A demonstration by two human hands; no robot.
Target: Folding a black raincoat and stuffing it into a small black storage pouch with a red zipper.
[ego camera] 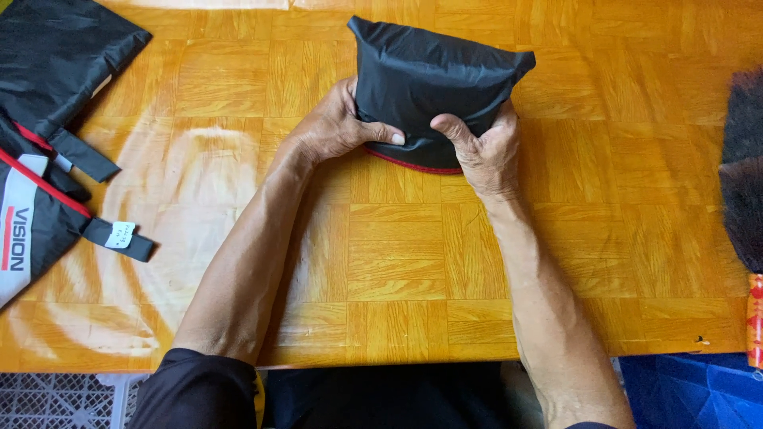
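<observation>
The folded black bag [433, 87] is clamped between the left hand [338, 127] and right hand [486, 151], thumbs pressed down; slick fabric could spring open if pressure is eased.

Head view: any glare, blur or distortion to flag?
Head view: pale glare streaks the wooden table at left; left hand, right hand and the black folded cloth are sharp; the dark furry thing at the right edge looks soft; no obvious distortion.

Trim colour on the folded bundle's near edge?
Red trim on the black folded bundle, seen in the head view.
</observation>
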